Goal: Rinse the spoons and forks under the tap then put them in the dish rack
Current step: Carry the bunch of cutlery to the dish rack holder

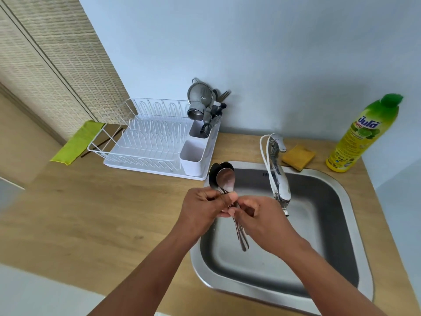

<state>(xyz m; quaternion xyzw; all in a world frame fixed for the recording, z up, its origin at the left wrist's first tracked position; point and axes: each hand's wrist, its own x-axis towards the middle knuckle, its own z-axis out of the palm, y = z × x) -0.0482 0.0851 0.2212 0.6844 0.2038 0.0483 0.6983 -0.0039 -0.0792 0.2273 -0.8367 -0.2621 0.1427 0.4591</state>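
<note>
A bundle of several steel spoons (224,179) is held over the left edge of the steel sink (355,215), bowls up and handles hanging down into the basin. My left hand (202,206) is shut around the necks of the spoons. My right hand (257,217) pinches the same bundle just below, fingers touching the handles. The tap (279,174) stands at the back of the sink, spout to the right of my hands; no water is visible. The white dish rack (150,142) sits on the counter to the left, with an empty cutlery cup (192,157) at its near right corner.
A second cutlery cup (200,130) at the rack's back right holds a strainer, forks and other utensils. A yellow sponge (298,157) and a green-capped dish soap bottle (362,135) stand behind the sink. A green cloth (77,142) hangs off the counter's left end.
</note>
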